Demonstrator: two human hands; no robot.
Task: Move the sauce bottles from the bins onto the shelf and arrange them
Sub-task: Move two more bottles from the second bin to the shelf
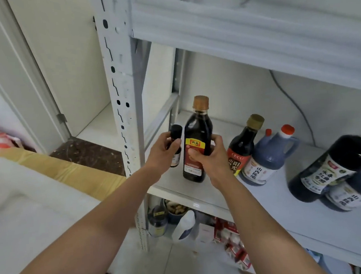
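My right hand [207, 156] grips a tall dark sauce bottle [197, 133] with a brown cap and a yellow-and-red label, upright at the left end of the white shelf [266, 199]. Just left of it, my left hand [165, 151] holds a small dark bottle [175, 131] with a black cap. Further right on the shelf stand a dark bottle with a gold cap [243, 141] and a blue jug with orange caps [269, 153]. Two large dark jugs [337, 167] stand at the right edge.
A perforated white upright post [121, 94] frames the shelf's left side, and another shelf board [242, 32] runs overhead. The lower shelf holds bottles, a jar and red packets [230, 232]. A white bin [30, 213] and a yellowish box [69, 169] are at the left.
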